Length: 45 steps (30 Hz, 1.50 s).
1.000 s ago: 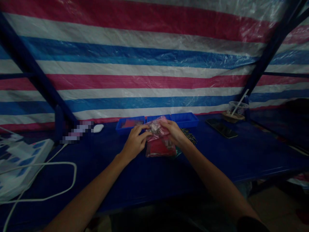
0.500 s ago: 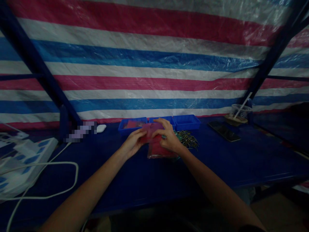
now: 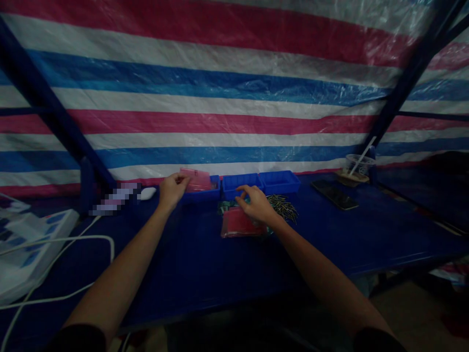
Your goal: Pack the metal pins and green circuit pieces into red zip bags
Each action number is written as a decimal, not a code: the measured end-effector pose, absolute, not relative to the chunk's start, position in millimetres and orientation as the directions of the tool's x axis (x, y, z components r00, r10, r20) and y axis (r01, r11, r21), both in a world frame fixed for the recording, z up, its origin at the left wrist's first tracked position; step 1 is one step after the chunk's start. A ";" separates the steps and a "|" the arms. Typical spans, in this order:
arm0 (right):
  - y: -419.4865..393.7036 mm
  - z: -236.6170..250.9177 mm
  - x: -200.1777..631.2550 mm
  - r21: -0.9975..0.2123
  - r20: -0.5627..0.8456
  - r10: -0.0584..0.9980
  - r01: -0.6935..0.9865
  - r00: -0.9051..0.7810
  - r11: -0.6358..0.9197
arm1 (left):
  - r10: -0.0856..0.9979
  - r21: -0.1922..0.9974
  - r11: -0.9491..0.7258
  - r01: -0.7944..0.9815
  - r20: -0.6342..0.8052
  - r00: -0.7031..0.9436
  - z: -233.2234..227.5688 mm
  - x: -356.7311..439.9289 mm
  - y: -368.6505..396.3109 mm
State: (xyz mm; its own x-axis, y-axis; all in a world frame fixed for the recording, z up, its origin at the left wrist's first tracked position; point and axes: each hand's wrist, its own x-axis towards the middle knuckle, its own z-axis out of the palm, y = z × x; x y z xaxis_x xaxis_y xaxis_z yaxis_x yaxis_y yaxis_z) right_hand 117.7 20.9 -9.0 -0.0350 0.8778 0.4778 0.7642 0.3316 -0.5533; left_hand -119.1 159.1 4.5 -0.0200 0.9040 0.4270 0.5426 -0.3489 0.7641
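Left hand (image 3: 172, 188) pinching one pink bag (image 3: 196, 178) over the left tray (image 3: 216, 188). Right hand (image 3: 256, 205), loosely open, on the bag stack (image 3: 236, 227); apparently more left to sort.

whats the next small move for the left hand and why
Probably lower the pink bag into the left bin and let go: the left hand pinches it just above that bin, while the right hand rests on the bag stack.

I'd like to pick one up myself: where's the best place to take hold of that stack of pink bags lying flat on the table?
Probably by the near edge of the stack of pink bags, coming from the front. It lies flat, its near edge is bare, and the right hand rests on the far end. A thumb-over, fingers-under pinch suits thin, floppy plastic.
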 end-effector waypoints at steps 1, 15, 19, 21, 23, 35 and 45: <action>20.8 -8.0 119.3 -0.552 0.497 0.868 0.764 -0.021 0.334 | 0.898 0.670 -0.356 0.652 0.439 0.039 3.7 -119.4 158.6; 15.1 -1.7 117.3 -0.545 0.477 0.878 0.770 -0.041 0.333 | 0.856 0.172 -0.364 0.915 0.448 0.256 -11.9 -115.3 136.2; 13.5 -0.1 115.6 -0.510 0.466 0.881 0.787 -0.085 0.346 | 0.856 0.105 -0.345 0.933 0.443 0.267 -8.8 -111.9 130.9; 13.9 -0.1 117.3 -0.487 0.454 0.884 0.800 -0.111 0.350 | 0.852 0.099 -0.344 0.934 0.451 0.267 -8.9 -110.5 129.0; 14.6 -0.7 121.0 -0.460 0.410 0.899 0.815 -0.157 0.352 | 0.855 0.112 -0.351 0.930 0.444 0.269 -10.7 -110.2 129.0; 15.0 -3.7 128.6 -0.385 0.199 0.931 0.849 -0.306 0.361 | 0.750 0.220 -0.595 0.773 0.496 0.436 -5.4 -77.8 64.5; 25.7 0.0 134.1 -0.820 0.311 0.950 0.506 0.000 0.268 | 0.837 0.787 -0.500 0.360 0.333 0.435 -28.3 -54.9 52.0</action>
